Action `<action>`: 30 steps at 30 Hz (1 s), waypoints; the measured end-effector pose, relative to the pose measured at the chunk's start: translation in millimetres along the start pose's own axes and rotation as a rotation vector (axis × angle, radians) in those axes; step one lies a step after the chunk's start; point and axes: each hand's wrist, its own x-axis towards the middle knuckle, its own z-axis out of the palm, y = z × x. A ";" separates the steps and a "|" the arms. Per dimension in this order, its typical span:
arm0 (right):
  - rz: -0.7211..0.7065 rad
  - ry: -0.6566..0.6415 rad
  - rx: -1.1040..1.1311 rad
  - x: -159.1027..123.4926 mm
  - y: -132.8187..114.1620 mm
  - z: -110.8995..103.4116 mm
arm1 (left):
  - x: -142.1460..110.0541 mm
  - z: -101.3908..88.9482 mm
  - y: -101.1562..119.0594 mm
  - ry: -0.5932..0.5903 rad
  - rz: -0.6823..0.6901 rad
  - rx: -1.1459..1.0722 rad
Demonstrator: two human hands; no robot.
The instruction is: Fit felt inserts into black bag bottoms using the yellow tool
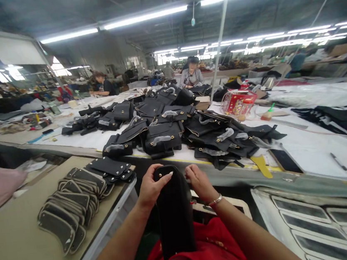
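Observation:
A long black leather bag piece (174,217) stands upright in front of my body, its rounded top away from me and a small gold stud near its upper left. My left hand (152,187) grips the upper left edge, thumb across the front face and fingers behind. Just beside the upper right edge is my right hand (200,183), its fingers curled together; what they pinch, if anything, is hidden. Across the table ahead lies a heap of black leather bags (160,127) with gold fittings and plastic-wrapped handles.
Curved dark flaps with pale edges (72,204) and black flaps (108,166) lie on the left board (20,243). At right are framed dark panels (316,226), a phone-like dark slab (285,160), a pen (338,161) and a red bag (238,102). People (191,75) work farther back.

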 end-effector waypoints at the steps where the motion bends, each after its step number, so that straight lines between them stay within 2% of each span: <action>1: -0.060 -0.022 -0.071 -1.6 -9.5 -6.3 | -1.6 1.8 1.3 0.015 0.018 0.038; 4: -0.167 -0.153 -0.244 -3.7 -34.7 -18.4 | -6.6 6.5 5.9 0.065 0.065 0.135; 6: -0.186 -0.206 -0.267 -2.1 -42.0 -20.4 | -10.4 9.5 8.8 0.099 0.083 0.175; 8: -0.211 -0.262 -0.158 0.7 -40.4 -18.7 | -14.3 12.8 11.1 0.121 0.091 0.200; 13: -0.266 -0.376 0.364 4.5 -25.8 -11.3 | -19.3 20.0 18.0 0.155 0.120 0.240; 18: -0.210 -0.382 0.584 6.5 -25.2 -30.5 | -12.1 17.7 36.6 -0.010 0.204 0.175; 22: -0.178 -0.382 0.618 9.5 -19.7 -55.2 | -5.8 17.2 51.1 0.028 0.312 0.434; 24: -0.166 -0.390 0.640 9.1 -13.7 -61.5 | -3.9 20.6 53.4 -0.052 0.297 0.506; 27: -0.112 -0.389 0.681 3.8 -4.8 -62.8 | -2.9 28.0 50.1 -0.210 0.255 0.478; 30: -0.034 -0.416 0.760 -4.9 1.4 -59.3 | -5.3 34.7 41.5 -0.270 0.224 0.436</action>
